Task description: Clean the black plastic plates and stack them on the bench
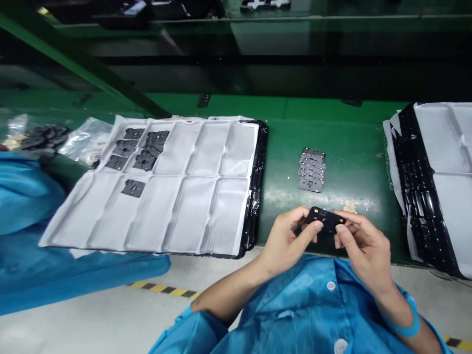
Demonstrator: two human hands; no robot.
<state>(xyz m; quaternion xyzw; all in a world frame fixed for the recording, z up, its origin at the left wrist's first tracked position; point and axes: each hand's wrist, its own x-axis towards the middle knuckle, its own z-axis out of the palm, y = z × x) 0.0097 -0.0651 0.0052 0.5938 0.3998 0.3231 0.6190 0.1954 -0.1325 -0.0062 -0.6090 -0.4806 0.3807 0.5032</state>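
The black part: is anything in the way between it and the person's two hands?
Nothing visible: the left hand and right hand grip the black part directly, at opposite ends. The overlapping plates and pale bits lie beyond on the green bench.

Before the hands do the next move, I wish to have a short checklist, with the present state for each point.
1. Left hand grips the black part: ok, at one end.
2. Right hand grips the other end: ok.
3. Underside of the black part visible: cannot tell its condition, hidden from view.
4. Overlapping grey plates apart from both hands: ok, beyond them on the green bench.
5. Dark plates one per compartment in the white tray: not ok, two compartments hold several.
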